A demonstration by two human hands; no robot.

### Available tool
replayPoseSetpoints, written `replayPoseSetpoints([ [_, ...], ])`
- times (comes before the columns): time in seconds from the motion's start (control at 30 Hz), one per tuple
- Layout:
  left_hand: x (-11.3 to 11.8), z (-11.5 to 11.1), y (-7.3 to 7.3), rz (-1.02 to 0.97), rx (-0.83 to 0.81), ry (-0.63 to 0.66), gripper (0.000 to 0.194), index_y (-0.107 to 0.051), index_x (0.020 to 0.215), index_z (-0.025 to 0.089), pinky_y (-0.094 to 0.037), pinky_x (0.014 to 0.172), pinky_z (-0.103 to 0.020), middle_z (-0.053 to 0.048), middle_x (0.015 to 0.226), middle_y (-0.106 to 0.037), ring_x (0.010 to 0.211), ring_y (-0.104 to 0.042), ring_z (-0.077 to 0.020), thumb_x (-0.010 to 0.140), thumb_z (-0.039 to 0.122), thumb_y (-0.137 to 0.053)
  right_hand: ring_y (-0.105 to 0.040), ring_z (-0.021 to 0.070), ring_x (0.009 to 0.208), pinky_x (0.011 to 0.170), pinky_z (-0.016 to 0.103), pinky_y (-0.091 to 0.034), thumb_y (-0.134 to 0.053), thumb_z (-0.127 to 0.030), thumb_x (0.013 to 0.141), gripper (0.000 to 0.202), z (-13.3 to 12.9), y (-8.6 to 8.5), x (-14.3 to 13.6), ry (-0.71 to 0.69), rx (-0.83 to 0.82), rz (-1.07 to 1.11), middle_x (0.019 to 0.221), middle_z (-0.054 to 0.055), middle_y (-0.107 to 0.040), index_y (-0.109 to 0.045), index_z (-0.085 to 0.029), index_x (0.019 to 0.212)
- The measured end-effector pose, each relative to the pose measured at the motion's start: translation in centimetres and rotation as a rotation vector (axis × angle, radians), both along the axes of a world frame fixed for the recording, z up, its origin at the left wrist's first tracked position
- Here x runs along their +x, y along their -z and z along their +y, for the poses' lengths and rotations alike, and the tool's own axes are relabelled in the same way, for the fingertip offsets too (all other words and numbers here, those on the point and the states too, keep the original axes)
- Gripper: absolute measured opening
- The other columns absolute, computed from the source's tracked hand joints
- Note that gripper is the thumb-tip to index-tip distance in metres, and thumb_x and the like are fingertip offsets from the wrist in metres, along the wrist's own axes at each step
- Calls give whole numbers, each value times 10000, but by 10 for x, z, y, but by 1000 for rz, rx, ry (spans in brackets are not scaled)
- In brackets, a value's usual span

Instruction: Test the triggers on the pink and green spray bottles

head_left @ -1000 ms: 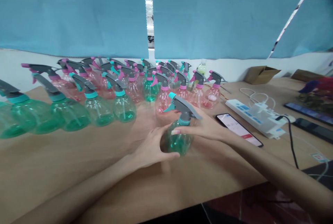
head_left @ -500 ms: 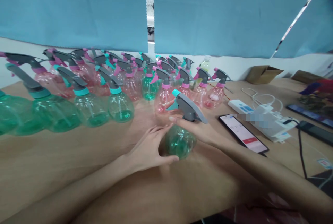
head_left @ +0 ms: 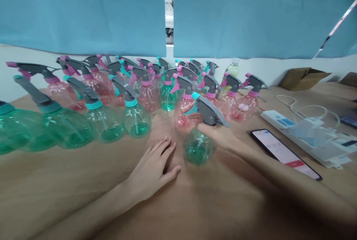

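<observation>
Round green plastic spray bottles [head_left: 136,121] with turquoise collars stand well left of the black-edged, lit-screen phone [head_left: 281,149], then comes the bare left hand [head_left: 147,169], empty, fingers loosely spread, then, nearer the phone, a grey-headed, turquoise-nozzled green plastic bottle [head_left: 199,150], the right hand [head_left: 219,134] curled round its neck.

left hand [head_left: 150,169]: palm down, fingers [head_left: 162,148] loosely spread | right hand [head_left: 216,134]: fingers curled | forearms [head_left: 275,175] extended forward
</observation>
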State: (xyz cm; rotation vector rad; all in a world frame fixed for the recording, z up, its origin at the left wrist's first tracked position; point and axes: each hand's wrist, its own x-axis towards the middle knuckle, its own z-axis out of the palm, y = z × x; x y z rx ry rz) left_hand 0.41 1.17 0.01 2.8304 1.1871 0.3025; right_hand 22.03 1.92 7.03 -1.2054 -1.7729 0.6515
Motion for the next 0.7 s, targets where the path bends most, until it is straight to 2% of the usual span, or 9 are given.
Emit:
replayPoseSetpoints([
  [0.17, 3, -1, -1, -6, -8, 5, 566, -418, 1341, 132, -287, 1040, -457, -138, 1413, -385, 1319, -298, -287, 898, 482, -442, -638, 210, 851, 820, 406, -491, -438, -196, 680, 400, 5, -2, 2, -53, 12, 80, 842, -2, -675, -574, -289, 1045],
  [0.37, 3, 0, -1, -1, -9, 21, 559, -425, 1342, 118, -265, 1057, -451, -137, 1415, -383, 1320, -294, -288, 908, 470, -436, -634, 204, 814, 712, 356, -522, -440, -204, 667, 347, 5, -12, 2, 7, 1, 114, 826, 11, -670, -594, -263, 973],
  [0.57, 3, -1, -1, 21, -3, 19, 555, -431, 1340, 116, -276, 1051, -453, -135, 1416, -382, 1320, -297, -284, 909, 466, -432, -629, 203, 870, 778, 381, -512, -444, -225, 668, 330, 9, -1, 5, 0, -5, 143, 846, -1, -666, -584, -272, 962],
  [0.7, 3, -1, -2, 4, -2, 19, 541, -435, 1337, 132, -272, 1054, -452, -121, 1417, -384, 1323, -291, -281, 911, 466, -427, -619, 187, 848, 785, 353, -512, -448, -197, 682, 203, 8, -1, 7, -14, 1, 138, 783, -8, -640, -568, -268, 830],
])
